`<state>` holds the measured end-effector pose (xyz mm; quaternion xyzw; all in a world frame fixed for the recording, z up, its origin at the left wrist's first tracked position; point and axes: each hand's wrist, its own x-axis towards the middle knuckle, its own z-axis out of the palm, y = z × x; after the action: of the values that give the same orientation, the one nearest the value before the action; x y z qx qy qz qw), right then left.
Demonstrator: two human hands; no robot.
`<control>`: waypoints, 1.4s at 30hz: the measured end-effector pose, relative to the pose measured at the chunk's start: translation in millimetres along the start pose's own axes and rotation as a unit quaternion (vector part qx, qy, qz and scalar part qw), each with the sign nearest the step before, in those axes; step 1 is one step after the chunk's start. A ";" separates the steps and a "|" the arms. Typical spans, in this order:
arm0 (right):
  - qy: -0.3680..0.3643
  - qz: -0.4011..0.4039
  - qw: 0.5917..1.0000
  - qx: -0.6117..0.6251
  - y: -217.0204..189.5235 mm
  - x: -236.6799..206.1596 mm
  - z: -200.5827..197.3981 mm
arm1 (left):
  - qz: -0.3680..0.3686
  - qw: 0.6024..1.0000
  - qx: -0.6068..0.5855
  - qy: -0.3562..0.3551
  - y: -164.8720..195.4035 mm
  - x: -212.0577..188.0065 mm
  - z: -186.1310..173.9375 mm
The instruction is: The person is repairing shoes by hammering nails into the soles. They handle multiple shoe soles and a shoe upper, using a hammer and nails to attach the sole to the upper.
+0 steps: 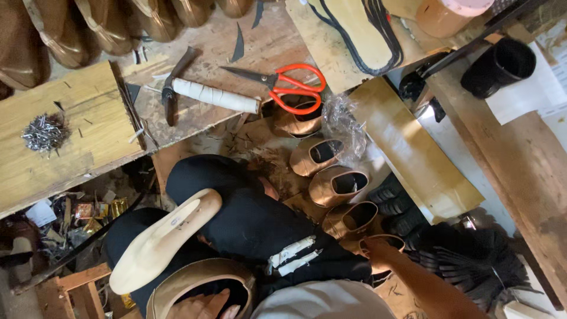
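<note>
Closest to lens: white shirt point(322, 301) at bottom edge, and just left of it the left hand point(204, 306), fingers tucked inside a bronze shoe upper point(198, 280), gripping it from within. That upper sits on a pale shoe last point(162, 239), which lies tilted across the black-trousered knees point(248, 218), heel end up-right.

Right hand point(378, 251) reaches out to the right, fingertips on the rim of the nearest bronze shoe point(384, 242) on the floor (closed on it or just touching: cannot tell, the hand hides the contact). That shoe ends a row of bronze shoes point(336, 184) running up toward the bench. Crumpled clear plastic point(345, 121) beside the row, black soles point(472, 260) stacked to the right.

On the wooden bench point(82, 142): hammer with white-wrapped handle point(212, 95), orange-handled scissors point(292, 87) just right of it, pile of small nails point(44, 133) well to the left. More bronze uppers point(106, 26) lined along the top edge. Black cup point(499, 66) top right.
</note>
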<state>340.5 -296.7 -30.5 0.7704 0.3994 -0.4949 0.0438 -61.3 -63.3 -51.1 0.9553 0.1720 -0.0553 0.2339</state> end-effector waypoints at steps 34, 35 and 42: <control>0.236 -0.709 0.612 -0.259 -160.1 53.2 -152.2 | 0.264 0.486 -0.671 0.494 54.3 6.4 -25.0; 0.231 -0.716 0.597 -0.278 -168.0 61.3 -152.6 | 0.225 0.551 -0.609 0.525 54.5 -1.2 -29.4; 0.041 -0.799 0.556 -0.223 -238.3 54.8 -212.8 | -0.018 0.721 -0.289 0.629 79.5 -129.8 -96.1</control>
<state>348.9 -5.5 111.7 0.1200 0.9502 -0.1899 -0.2160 -152.1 -123.9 92.0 0.6534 0.3041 0.6069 0.3353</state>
